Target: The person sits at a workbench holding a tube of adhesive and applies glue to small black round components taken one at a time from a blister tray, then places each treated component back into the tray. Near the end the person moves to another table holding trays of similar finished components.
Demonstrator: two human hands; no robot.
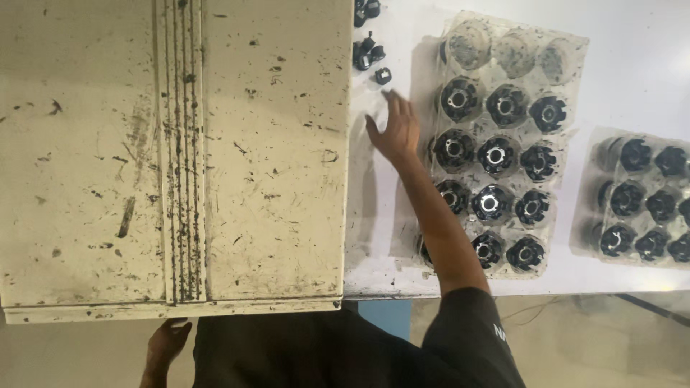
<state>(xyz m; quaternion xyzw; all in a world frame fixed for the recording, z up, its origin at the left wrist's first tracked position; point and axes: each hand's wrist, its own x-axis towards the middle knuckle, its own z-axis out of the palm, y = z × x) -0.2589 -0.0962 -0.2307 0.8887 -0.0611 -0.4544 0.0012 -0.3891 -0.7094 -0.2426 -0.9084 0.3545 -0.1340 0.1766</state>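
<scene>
My right hand [394, 129] is stretched forward over the white table [632, 65], fingers spread and empty, just left of a clear plastic tray [571, 43] filled with black round parts [496, 154]. A few small black pieces [368, 54] lie on the table just beyond its fingertips. My left hand [167, 343] hangs low beside my dark clothing, below the front edge of a dirty cream metal surface [172, 158], holding nothing that I can see.
A second clear tray [640, 197] with more black round parts lies at the right edge of the table. The scratched cream surface has a grooved strip [181, 144] running front to back. Floor shows below the table's front edge.
</scene>
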